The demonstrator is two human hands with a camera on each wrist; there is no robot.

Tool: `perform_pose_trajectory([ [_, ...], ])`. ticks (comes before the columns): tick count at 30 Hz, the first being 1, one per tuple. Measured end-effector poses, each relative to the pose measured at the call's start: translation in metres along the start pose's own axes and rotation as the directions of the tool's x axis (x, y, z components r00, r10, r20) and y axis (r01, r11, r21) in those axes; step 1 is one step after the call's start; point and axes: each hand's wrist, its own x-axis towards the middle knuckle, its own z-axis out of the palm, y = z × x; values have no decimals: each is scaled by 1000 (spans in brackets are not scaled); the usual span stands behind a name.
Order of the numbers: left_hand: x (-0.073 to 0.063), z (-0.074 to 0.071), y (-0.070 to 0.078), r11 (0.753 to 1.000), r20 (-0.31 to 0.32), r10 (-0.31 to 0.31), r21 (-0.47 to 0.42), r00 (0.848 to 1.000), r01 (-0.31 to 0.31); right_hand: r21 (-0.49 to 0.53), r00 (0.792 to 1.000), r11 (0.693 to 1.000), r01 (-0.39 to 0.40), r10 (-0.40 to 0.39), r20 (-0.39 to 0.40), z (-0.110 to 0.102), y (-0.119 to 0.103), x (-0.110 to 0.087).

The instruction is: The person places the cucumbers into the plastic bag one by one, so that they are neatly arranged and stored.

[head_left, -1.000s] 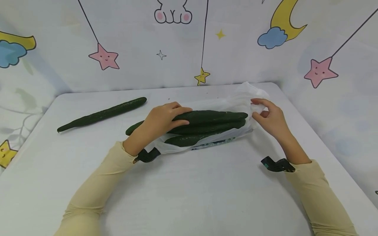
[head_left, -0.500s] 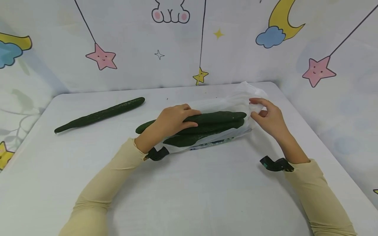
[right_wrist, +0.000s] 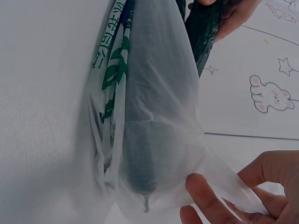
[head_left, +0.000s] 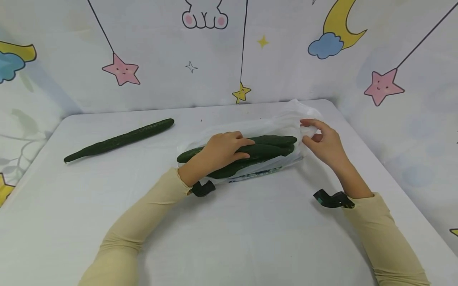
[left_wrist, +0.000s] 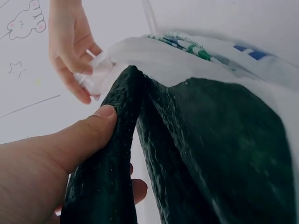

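Note:
My left hand (head_left: 222, 153) grips a long dark green cucumber (left_wrist: 103, 182), thumb on one side and fingertips showing on the other. This cucumber lies along the far side of a white plastic bag (head_left: 257, 124), beside other cucumbers (head_left: 264, 151) in the bag's opening. At the bag's right end, my right hand (head_left: 323, 145) pinches the thin plastic between thumb and fingers. Through the film in the right wrist view, one cucumber's stem end (right_wrist: 140, 172) shows. Part of the held cucumber is hidden under my left hand.
Another cucumber (head_left: 119, 141) lies alone at the back left of the white table (head_left: 232, 238). Behind the table stands a cloth wall (head_left: 161, 47) printed with stars and moons. Green lettering (right_wrist: 112, 70) marks the bag's side.
My left hand has moved right with the cucumber, whose left end has shifted right toward the bag. My right hand keeps its hold on the bag in nearly the same place.

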Motion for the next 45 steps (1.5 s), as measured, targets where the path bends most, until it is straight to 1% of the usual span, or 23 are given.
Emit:
perform_pose_trajectory([
  [7,8,6,5,999,12,21,34,1000,-22,-2,1000,1000,16,-16,-2,1,-1,1],
  [12,11,10,5,998,5,38,44,999,-38,-5,1000,1000,26,-26,-3,2,0,2],
  [20,11,14,4,1000,39,6,-5,999,-6,-1,999,999,38,-38,-7,4,-1,2],
  [22,10,14,4,1000,29,17,-8,999,-16,3,999,999,40,-40,-7,4,-1,2],
  [24,8,15,5,999,13,32,7,999,-32,5,999,999,42,-42,-6,4,-1,2],
  [27,6,16,5,999,2,40,30,999,-40,5,999,999,42,-42,-4,4,-1,1],
  [29,5,16,6,999,4,33,43,999,-33,3,999,999,42,-42,-4,4,0,1],
  [36,4,18,4,999,39,3,39,999,-4,-4,999,999,48,-48,-11,5,1,0],
  [40,-1,15,1,998,52,-14,54,999,11,-4,999,999,44,-44,-2,5,1,0],
  [45,-9,10,-3,999,62,-33,39,998,31,-7,1000,1000,29,-29,6,3,1,-1],
])
